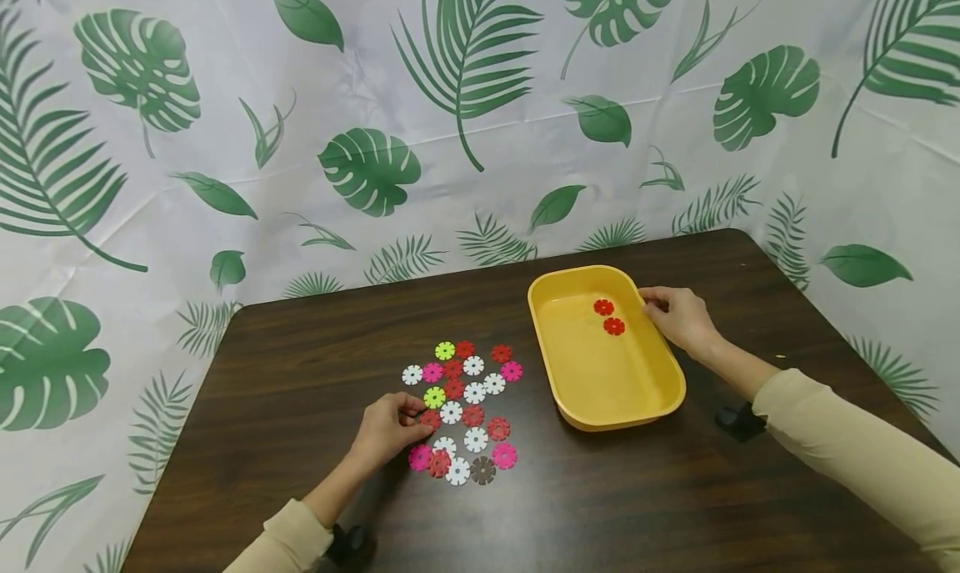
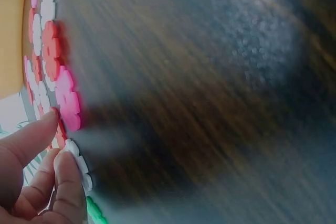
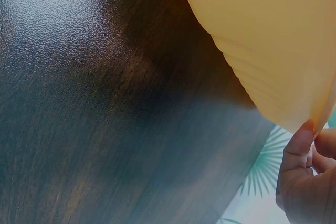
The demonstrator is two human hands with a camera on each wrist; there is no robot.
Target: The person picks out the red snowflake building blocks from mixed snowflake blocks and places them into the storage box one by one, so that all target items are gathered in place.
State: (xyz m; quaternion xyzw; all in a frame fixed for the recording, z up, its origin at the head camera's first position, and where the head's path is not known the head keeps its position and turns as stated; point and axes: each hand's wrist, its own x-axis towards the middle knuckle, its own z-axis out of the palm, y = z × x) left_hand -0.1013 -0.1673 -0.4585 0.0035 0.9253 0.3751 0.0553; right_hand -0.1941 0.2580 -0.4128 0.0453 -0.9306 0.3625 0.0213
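My left hand (image 1: pixel 387 429) pinches a red notched plastic disc (image 1: pixel 430 419) between thumb and fingers at the near-left side of a spread of discs; in the left wrist view the fingertips partly cover this red disc (image 2: pixel 61 132). Close by lie a pink disc (image 2: pixel 69 98) and a white disc (image 2: pixel 80 165). On the right, my right hand (image 1: pixel 678 316) grips the far right rim of a yellow plastic tray (image 1: pixel 592 381). Two red discs (image 1: pixel 614 327) lie inside the tray. From the right wrist, the thumb and fingers hold the tray's edge (image 3: pixel 294 111).
Several white, red, pink and yellow-green discs, plus a brown disc (image 1: pixel 483 470), lie flat on the dark wooden table (image 1: pixel 300 356), left of the tray; some overlap. A white cloth with green leaves (image 1: pixel 367 173) hangs behind the table's far edge.
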